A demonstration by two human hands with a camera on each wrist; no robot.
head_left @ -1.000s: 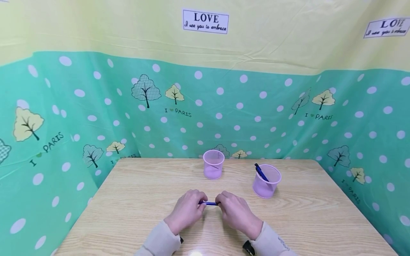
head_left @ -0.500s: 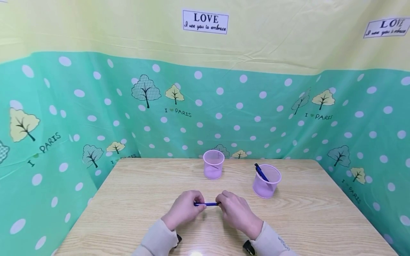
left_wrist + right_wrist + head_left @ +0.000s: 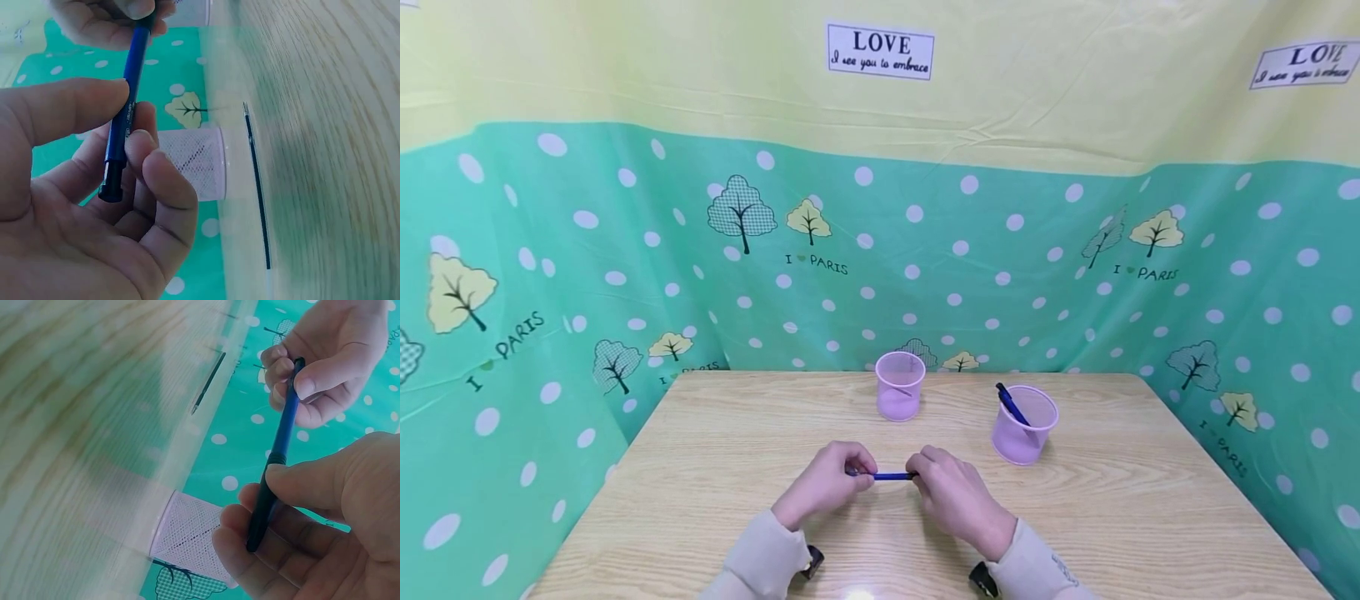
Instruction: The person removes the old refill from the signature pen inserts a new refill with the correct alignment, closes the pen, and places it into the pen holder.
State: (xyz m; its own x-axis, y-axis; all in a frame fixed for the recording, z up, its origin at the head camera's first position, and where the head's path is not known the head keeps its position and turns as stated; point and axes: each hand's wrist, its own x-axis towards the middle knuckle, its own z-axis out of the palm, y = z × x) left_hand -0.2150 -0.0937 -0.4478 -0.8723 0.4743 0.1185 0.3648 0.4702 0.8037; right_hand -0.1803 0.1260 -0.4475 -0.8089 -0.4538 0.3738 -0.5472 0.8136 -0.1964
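A blue pen (image 3: 891,477) is held level between both hands above the table. My left hand (image 3: 829,482) pinches its push-button end between thumb and fingers. The black grip end is pinched by my right hand (image 3: 953,496). In the left wrist view the pen's blue barrel (image 3: 125,119) runs from one hand to the other, and its black button shows below the left thumb. The right wrist view shows the black grip (image 3: 262,512) under the right thumb. A dark pen refill (image 3: 257,187) lies on the table, hidden in the head view.
Two pink mesh pen holders stand on the wooden table (image 3: 737,433): one at the back middle (image 3: 898,396), one to the right (image 3: 1024,442). Another blue pen (image 3: 1012,406) leans in the right holder. A green and yellow patterned curtain (image 3: 850,217) surrounds the table's back and sides.
My left hand has shifted a little left and its thumb has changed place along the pen, so the pen's far end came into sight and is now partly covered. The right hand stays almost still.
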